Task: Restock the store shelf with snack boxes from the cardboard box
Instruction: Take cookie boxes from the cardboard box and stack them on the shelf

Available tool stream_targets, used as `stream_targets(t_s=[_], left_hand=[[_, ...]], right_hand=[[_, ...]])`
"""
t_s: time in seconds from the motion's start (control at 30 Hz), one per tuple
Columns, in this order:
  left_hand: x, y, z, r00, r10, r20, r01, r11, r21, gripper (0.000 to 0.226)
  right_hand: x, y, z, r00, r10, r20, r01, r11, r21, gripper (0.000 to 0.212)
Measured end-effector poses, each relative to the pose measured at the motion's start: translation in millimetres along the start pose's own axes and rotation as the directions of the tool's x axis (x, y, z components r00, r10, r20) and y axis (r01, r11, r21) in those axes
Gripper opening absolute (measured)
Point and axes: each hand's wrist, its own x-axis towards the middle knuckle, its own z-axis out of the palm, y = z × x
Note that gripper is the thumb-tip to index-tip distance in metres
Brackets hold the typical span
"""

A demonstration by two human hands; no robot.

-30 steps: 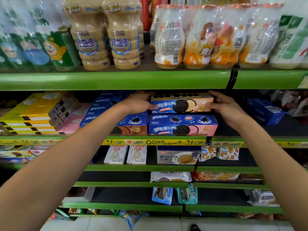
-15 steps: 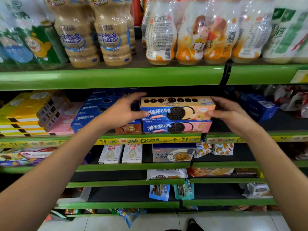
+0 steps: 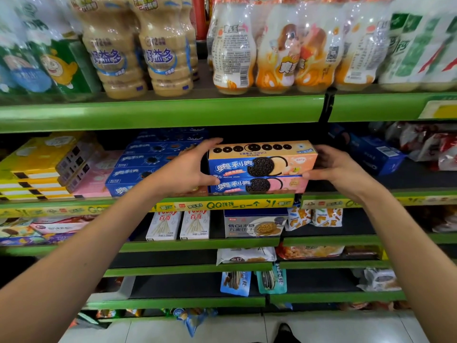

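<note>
A blue and peach cookie box (image 3: 262, 164) lies on top of a second cookie box (image 3: 259, 185) with a pink end, at the front of the green middle shelf (image 3: 222, 204). My left hand (image 3: 188, 169) grips the top box's left end, fingers over its top and thumb under its lower corner. My right hand (image 3: 338, 167) holds the right end, thumb at the lower front corner and fingers behind. The cardboard box is out of view.
Stacked blue cookie boxes (image 3: 148, 159), pink boxes (image 3: 94, 179) and yellow boxes (image 3: 37, 164) fill the shelf to the left. A loose blue box (image 3: 371, 154) lies to the right. The upper shelf's green edge (image 3: 173, 112), carrying drink bottles (image 3: 138, 58), hangs close above.
The top box has come forward from set back to about flush with the box under it. My left fingers have spread over its left end. The view tilted up slightly.
</note>
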Motion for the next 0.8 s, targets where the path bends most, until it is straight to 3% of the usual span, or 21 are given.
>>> stream_targets(t_s=[0.63, 0.73, 0.8], left_hand=[[0, -4, 0, 0.997, -0.074, 0.023, 0.075, 0.995, -0.061, 0.092], [-7, -1, 3, 0.995, -0.089, -0.041, 0.087, 0.995, -0.042, 0.093], [-16, 2, 4, 0.981, -0.098, -0.167, 0.103, 0.994, 0.024, 0.092]], right_hand=[[-11, 8, -2, 0.997, -0.071, 0.013, 0.072, 0.986, -0.152, 0.074], [-12, 11, -1, 0.997, -0.082, 0.001, 0.081, 0.983, -0.167, 0.071], [-15, 9, 0, 0.996, -0.084, 0.013, 0.085, 0.983, -0.163, 0.079]])
